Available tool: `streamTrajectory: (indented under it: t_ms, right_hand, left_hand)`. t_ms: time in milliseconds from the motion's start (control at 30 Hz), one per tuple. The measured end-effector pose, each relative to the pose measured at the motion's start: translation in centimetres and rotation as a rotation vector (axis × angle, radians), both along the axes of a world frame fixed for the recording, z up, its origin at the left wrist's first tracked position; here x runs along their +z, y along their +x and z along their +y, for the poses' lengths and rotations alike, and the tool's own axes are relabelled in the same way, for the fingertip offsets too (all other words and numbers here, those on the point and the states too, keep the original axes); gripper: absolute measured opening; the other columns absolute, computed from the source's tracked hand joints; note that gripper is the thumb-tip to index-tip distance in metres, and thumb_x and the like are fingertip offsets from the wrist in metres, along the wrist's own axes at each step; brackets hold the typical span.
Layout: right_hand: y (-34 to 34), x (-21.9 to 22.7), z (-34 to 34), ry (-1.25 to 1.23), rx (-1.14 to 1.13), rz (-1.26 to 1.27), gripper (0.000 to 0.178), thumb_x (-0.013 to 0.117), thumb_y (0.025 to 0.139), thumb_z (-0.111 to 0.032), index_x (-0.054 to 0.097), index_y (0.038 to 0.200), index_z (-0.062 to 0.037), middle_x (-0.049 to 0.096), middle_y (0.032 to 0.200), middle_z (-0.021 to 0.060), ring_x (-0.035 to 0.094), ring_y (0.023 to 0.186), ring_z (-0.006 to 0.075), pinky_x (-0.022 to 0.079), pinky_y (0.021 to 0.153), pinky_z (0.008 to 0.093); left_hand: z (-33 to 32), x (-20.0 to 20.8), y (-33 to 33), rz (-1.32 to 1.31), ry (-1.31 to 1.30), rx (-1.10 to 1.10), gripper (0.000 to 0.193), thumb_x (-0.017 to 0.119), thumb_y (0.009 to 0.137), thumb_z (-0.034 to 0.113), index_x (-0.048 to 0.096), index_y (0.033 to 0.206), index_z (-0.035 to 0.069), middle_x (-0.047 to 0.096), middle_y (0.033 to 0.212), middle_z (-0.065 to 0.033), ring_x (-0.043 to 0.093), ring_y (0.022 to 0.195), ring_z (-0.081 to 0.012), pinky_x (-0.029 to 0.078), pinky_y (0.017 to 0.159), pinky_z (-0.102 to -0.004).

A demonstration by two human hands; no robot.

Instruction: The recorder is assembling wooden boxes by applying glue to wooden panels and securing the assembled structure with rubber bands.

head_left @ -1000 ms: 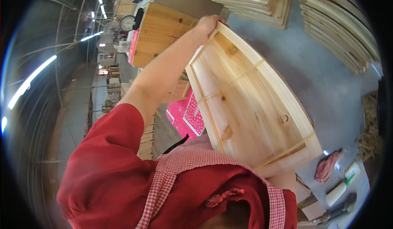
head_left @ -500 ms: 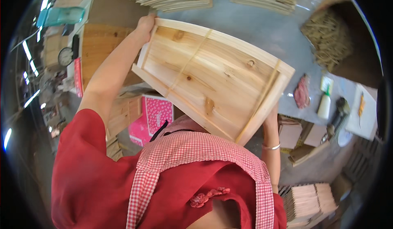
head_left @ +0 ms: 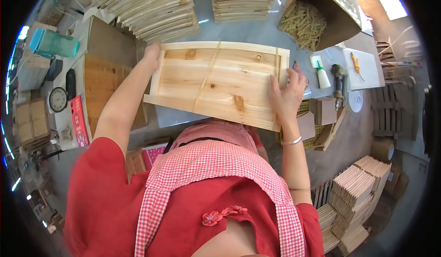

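A shallow pale wooden box (head_left: 229,80) with a knotty panel and raised edge strips lies flat in front of me. Two rubber bands (head_left: 209,71) stretch across it, one left of the middle and one near the right end. My left hand (head_left: 153,55) is closed round its far left corner, with the fingertips hidden behind the edge. At the right end, my right hand (head_left: 288,91) has its thumb over the edge strip and its fingers along the outer side. The near long strip (head_left: 216,112) sticks out past the box's left corner.
Stacks of thin wooden boards (head_left: 156,13) stand at the back. A cardboard box (head_left: 342,25) holds many rubber bands (head_left: 303,25). To the right lie a green-capped glue bottle (head_left: 323,78), a power tool (head_left: 339,80) and an orange-handled tool (head_left: 355,63). Wooden pieces (head_left: 353,188) are stacked lower right.
The box has been lowered from a tilted, raised position to flat and squared up. My right hand has come from beneath its right end to the top edge. The view has shifted.
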State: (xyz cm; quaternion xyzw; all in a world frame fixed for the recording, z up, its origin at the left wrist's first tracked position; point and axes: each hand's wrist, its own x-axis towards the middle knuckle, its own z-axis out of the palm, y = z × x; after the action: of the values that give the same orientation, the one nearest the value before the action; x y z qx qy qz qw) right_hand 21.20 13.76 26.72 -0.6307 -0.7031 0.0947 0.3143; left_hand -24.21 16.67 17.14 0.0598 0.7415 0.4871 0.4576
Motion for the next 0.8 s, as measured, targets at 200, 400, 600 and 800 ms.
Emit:
streamTrajectory:
  t_ms: [200,400,600,800]
  right_hand:
    - [-1.7,1.2,3.8,-0.066,0.124,-0.294,0.024,0.067,0.083,-0.020,0.061,0.098,-0.0018,0.061,0.093,0.0173,0.063,0.088,0.0378,0.051,0.076,0.0478]
    - [-1.6,0.9,5.0,-0.198,0.062,-0.241,0.021,0.061,0.084,-0.018,0.063,0.095,0.0002,0.069,0.084,0.0221,0.069,0.082,0.0406,0.054,0.073,0.0496]
    - [-1.2,-0.1,6.4,-0.254,0.035,-0.105,0.023,0.062,0.085,-0.020,0.066,0.094,0.0005,0.070,0.086,0.0235,0.069,0.082,0.0413,0.054,0.074,0.0488]
    - [-1.1,-0.1,9.4,-0.101,-0.053,0.000,0.022,0.063,0.086,-0.019,0.068,0.083,0.0019,0.070,0.079,0.0231,0.069,0.078,0.0408,0.054,0.072,0.0468]
  left_hand:
    - [-0.1,-4.4,-3.3,0.303,0.006,-0.126,0.044,0.058,0.093,0.030,0.059,0.119,-0.005,0.062,0.120,-0.0212,0.061,0.109,-0.0344,0.050,0.095,-0.0486]
    - [1.0,5.3,12.1,1.336,0.428,-0.626,0.044,0.062,0.088,0.027,0.061,0.126,0.005,0.052,0.139,-0.0211,0.046,0.131,-0.0397,0.035,0.109,-0.0522]
    - [5.4,6.9,27.4,1.290,0.608,-1.057,0.041,0.058,0.093,0.038,0.062,0.120,0.008,0.061,0.124,-0.0152,0.056,0.117,-0.0331,0.040,0.099,-0.0491]
    - [4.4,6.9,28.6,1.225,0.545,-1.120,0.037,0.056,0.094,0.041,0.063,0.111,0.009,0.068,0.107,-0.0120,0.059,0.109,-0.0283,0.041,0.091,-0.0446]
